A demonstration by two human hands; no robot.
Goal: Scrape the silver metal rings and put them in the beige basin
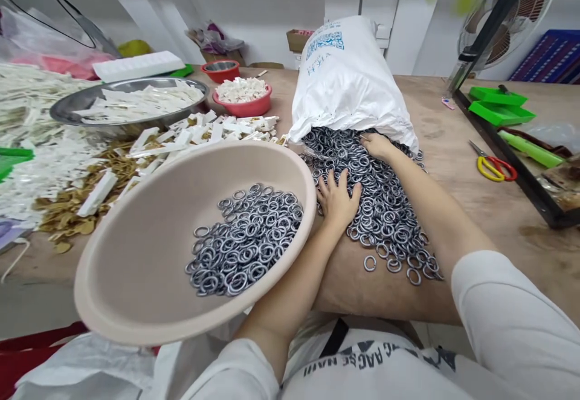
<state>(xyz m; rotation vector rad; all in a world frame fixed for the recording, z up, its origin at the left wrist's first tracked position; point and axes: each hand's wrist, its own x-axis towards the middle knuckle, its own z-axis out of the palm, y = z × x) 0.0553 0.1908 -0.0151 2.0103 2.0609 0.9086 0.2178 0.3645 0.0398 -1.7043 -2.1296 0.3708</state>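
Observation:
A heap of dark metal rings (380,206) spills from the mouth of a white woven sack (348,80) lying on the table. My left hand (338,200) rests on the heap's left side, open with the fingers spread, beside the basin's rim. By the sack's mouth, my right hand (379,147) reaches onto the rings; its fingers look loosely extended, their tips partly hidden among the rings. A large beige basin (136,237) is tilted at the table's front edge over my left forearm. More metal rings (247,243) lie gathered inside it.
Scissors (493,168) and green trays (496,104) are to the right, near a black metal frame (512,164). White plastic pieces and brown pieces (86,185) cover the left side. Behind them stand a steel bowl (124,125) and a red bowl (249,107).

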